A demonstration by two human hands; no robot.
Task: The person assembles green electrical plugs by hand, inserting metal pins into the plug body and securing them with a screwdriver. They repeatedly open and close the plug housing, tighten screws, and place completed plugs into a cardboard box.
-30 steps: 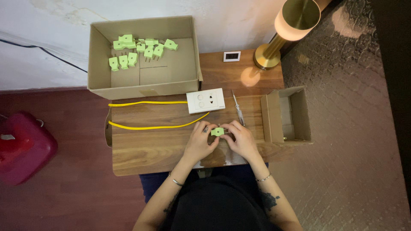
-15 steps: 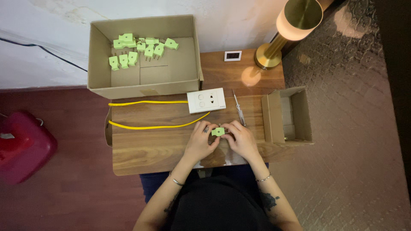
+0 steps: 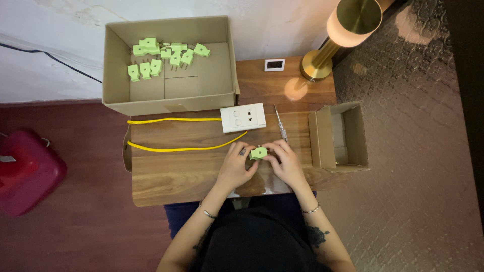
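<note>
The left hand (image 3: 236,165) and right hand (image 3: 287,162) are pinching a small blocky light-green plastic plug (image 3: 258,153) between their fingertips above the grained wooden table (image 3: 176,171). Fingers are hiding its underside. A thin screwdriver (image 3: 280,124) is lying just beyond the right hand.

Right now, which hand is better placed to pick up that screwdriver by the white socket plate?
Probably the right hand: the screwdriver lies just beyond its fingers, while the left hand sits further over. Both hold the green plug.
</note>
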